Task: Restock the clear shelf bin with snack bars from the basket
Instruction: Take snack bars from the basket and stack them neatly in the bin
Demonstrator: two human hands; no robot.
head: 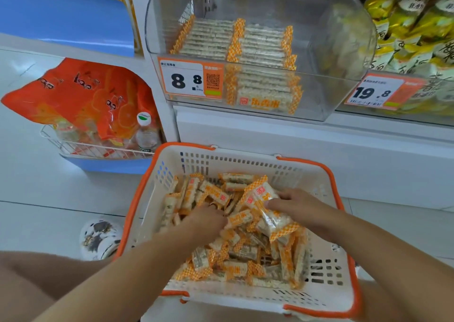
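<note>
A white basket with orange rim (147, 194) sits low in front of me, holding a loose heap of snack bars (235, 260) in clear and orange checked wrappers. My left hand (208, 219) is dug into the heap, fingers curled round bars. My right hand (297, 205) grips a few bars (267, 213) lifted a little above the pile. Above, the clear shelf bin (344, 51) holds neat rows of the same bars (235, 41) on its left side; its right part is bare.
A price tag reading 8.8 (190, 79) is on the bin's front. To the right is another bin of yellow packs (417, 27) with a 19.8 tag. At left, a wire rack holds orange bags (81, 95) and a bottle (146, 135). White tiled floor lies around.
</note>
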